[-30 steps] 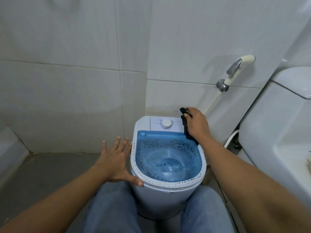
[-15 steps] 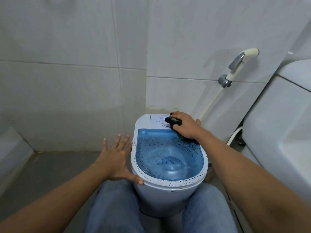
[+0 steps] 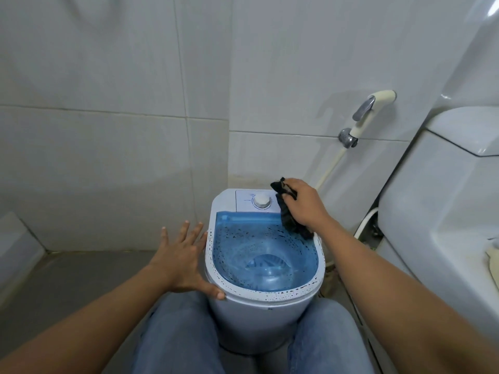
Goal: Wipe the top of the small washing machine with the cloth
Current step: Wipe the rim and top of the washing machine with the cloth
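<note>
A small white washing machine (image 3: 259, 319) stands on the floor between my knees. Its blue see-through lid (image 3: 263, 255) is speckled with dark spots, and a white dial (image 3: 261, 201) sits on the back panel. My right hand (image 3: 305, 205) is closed on a black cloth (image 3: 287, 215) and presses it on the machine's back right corner, just right of the dial. My left hand (image 3: 183, 259) rests flat against the machine's left side with fingers spread, the thumb on the front rim.
Grey tiled walls (image 3: 121, 130) meet in a corner right behind the machine. A spray hose (image 3: 361, 122) hangs on the wall at the back right. A white toilet cistern and bowl (image 3: 442, 211) fill the right side. My jeans-clad legs (image 3: 175, 341) flank the machine.
My right hand has slid the black cloth from over the dial back to the right, onto the machine's back right corner. My left hand has stayed against the left side.
</note>
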A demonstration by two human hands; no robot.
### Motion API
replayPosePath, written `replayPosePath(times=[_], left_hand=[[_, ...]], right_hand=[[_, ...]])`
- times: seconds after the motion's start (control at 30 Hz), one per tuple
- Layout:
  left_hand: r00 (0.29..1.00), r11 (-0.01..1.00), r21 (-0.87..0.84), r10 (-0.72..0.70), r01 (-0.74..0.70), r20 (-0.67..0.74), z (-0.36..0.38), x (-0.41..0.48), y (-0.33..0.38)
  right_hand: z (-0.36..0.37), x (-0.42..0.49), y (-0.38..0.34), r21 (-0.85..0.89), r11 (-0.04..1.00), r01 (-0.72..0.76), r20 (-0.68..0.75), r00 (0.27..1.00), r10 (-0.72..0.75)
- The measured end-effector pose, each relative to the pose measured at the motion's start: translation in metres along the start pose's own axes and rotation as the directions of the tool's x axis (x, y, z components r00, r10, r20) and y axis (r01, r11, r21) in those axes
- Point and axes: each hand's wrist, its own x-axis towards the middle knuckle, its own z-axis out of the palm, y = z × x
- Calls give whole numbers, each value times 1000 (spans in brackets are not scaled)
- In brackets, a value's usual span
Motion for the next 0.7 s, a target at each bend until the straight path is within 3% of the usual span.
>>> replayPosePath(times=[0.07, 0.13, 0.23, 0.33, 0.57, 0.7], left_hand=[[1000, 1000, 1, -2, 2, 7, 0, 0, 0], [1000, 1000, -1, -5, 5, 2, 0, 0, 0], [1000, 1000, 3, -8, 8, 3, 0, 0, 0], [1000, 1000, 7, -13, 13, 0, -1, 2, -1], [1000, 1000, 1, 3, -3, -2, 0, 1, -2], [1000, 1000, -2, 10, -10, 4, -1, 0, -1]], right_hand=[[12, 3, -19, 16, 988, 157, 11, 988, -157], [30, 4, -36, -7, 957, 289, 128, 950, -286], [60, 3, -49, -229, 892, 390, 364, 884, -293], [75, 11, -51, -391, 847, 361, 406, 893, -193], [46, -7, -22, -283, 877, 387, 412, 875, -254], [10, -14, 9, -341, 899, 275, 392, 911, -130]])
